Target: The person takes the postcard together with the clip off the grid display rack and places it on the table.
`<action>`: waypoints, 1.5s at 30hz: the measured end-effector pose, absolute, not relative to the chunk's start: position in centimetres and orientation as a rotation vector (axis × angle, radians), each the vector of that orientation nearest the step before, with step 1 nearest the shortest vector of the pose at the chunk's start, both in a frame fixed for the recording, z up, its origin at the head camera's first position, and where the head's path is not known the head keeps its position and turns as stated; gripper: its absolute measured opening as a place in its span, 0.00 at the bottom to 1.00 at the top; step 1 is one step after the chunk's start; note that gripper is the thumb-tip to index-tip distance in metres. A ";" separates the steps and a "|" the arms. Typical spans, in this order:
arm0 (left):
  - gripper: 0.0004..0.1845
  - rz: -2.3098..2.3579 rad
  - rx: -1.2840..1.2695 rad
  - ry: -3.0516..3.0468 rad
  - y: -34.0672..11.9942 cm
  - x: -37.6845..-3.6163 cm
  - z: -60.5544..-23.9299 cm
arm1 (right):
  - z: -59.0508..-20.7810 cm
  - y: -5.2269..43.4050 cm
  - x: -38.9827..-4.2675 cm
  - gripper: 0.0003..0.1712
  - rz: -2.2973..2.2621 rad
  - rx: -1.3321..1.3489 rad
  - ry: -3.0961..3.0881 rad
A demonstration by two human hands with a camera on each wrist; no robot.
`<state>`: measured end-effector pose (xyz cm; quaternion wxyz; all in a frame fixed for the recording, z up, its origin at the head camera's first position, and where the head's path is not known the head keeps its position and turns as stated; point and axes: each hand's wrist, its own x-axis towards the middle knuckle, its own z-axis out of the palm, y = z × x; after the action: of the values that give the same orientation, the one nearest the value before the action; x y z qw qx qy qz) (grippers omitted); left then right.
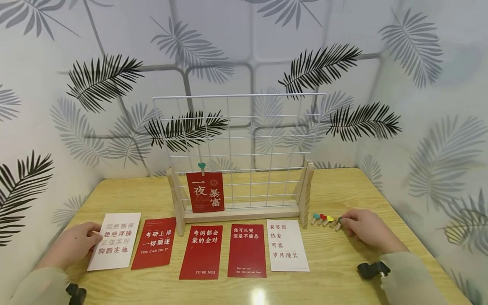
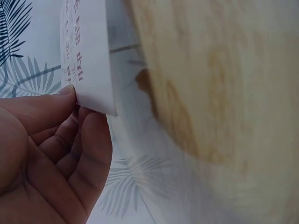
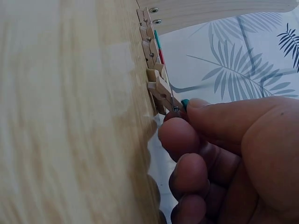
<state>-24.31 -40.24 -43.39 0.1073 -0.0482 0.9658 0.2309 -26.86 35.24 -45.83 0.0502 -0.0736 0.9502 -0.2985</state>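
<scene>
My left hand (image 1: 74, 244) pinches the left edge of a white card (image 1: 115, 240) with grey and red print that lies at the table's front left; the left wrist view shows thumb and fingers on the white card (image 2: 88, 60). My right hand (image 1: 365, 231) pinches the rightmost of a short row of small wooden clips (image 1: 325, 219) with coloured hearts, right of the rack. Up close, a finger and thumb hold that clip (image 3: 169, 100). A white wire grid (image 1: 244, 140) stands in a wooden base, with one red card (image 1: 205, 192) clipped to it.
Three red cards (image 1: 154, 243) (image 1: 202, 257) (image 1: 247, 250) and another white card (image 1: 286, 245) lie in a row before the rack on the wooden table (image 1: 343, 271). Leaf-patterned walls close in behind and on both sides. A black strap (image 1: 372, 269) shows at my right wrist.
</scene>
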 end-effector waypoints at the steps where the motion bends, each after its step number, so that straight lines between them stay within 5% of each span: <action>1: 0.21 0.668 -0.142 2.849 -40.2 -24.4 -43.4 | -45.9 35.2 -26.9 0.12 -0.908 -0.224 2.890; 45: 0.18 0.784 0.038 3.167 -35.1 -23.2 -41.7 | -43.7 32.9 -26.3 0.23 -0.860 -0.248 3.023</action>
<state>-23.18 -35.14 -41.73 -0.0605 0.0118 0.9688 0.2399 -26.27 32.93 -43.75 -0.0055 -0.0787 0.9588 -0.2729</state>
